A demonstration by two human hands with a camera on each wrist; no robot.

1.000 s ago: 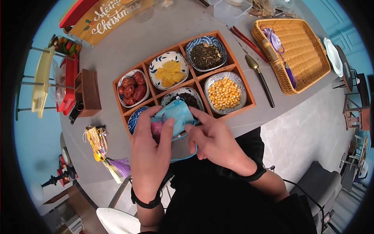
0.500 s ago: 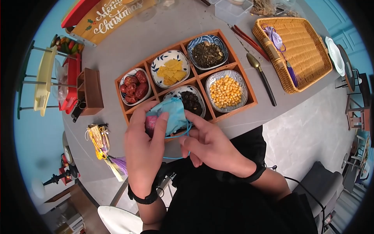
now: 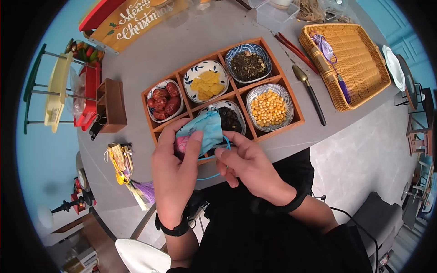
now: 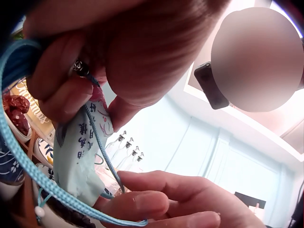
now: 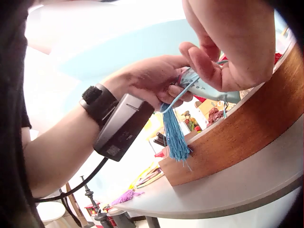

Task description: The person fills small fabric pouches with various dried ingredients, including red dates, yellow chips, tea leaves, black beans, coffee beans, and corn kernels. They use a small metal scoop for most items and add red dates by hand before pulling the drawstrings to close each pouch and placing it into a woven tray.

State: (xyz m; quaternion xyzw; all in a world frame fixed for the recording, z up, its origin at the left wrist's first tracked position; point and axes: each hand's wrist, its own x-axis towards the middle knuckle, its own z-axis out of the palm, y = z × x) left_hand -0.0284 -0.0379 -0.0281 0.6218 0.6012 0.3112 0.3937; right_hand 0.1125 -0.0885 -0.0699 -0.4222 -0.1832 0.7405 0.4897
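A light-blue drawstring pouch (image 3: 209,132) with a pink patch and dark lettering is gripped by my left hand (image 3: 175,166), thumb across its near face. The right hand (image 3: 257,170) is at the pouch's other end, index finger along its edge and a blue cord (image 3: 211,175) between finger and thumb. From the left hand hangs a blue tassel (image 5: 175,135), in the right wrist view. The pouch is held over the front of a divided wooden box (image 3: 298,119), overlapping a dish of dark dried pieces (image 3: 230,119).
Other dishes in the box hold red dates (image 3: 165,101), yellow pieces (image 3: 208,85), dried leaves (image 3: 248,65) and corn kernels (image 3: 268,108). To the right are a spoon (image 3: 309,93) and a wicker tray (image 3: 350,63) with a purple pouch (image 3: 324,47). Tasselled pouches (image 3: 120,164) lie left.
The pouch first shifted left, uncovering more of the dark dried pieces, and both hands stayed close to it. The right fingers moved slightly off the pouch and then back to its edge by the cord.
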